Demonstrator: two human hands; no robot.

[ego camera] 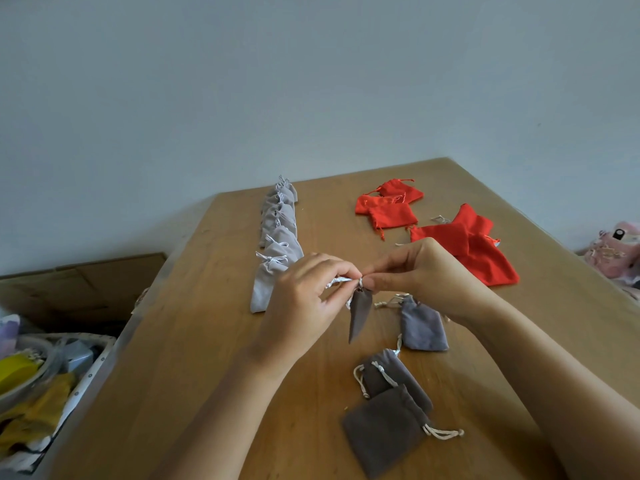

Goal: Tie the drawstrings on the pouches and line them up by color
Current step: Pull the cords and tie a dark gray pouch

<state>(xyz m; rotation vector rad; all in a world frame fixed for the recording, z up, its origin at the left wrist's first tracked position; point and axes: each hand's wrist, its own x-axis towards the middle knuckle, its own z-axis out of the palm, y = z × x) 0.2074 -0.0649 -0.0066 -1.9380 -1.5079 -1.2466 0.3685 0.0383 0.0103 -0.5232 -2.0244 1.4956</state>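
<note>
Dark pouch (381, 438) well inside table (194, 341) edge

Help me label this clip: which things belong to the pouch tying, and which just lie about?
Job: held grey pouch, tied grey row, loose grey pouches, red pouches, left hand, right hand.
Lying about: cardboard box, basket, pink toy.

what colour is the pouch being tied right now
Dark grey pouch, with a white drawstring; seen in the head view.
</note>
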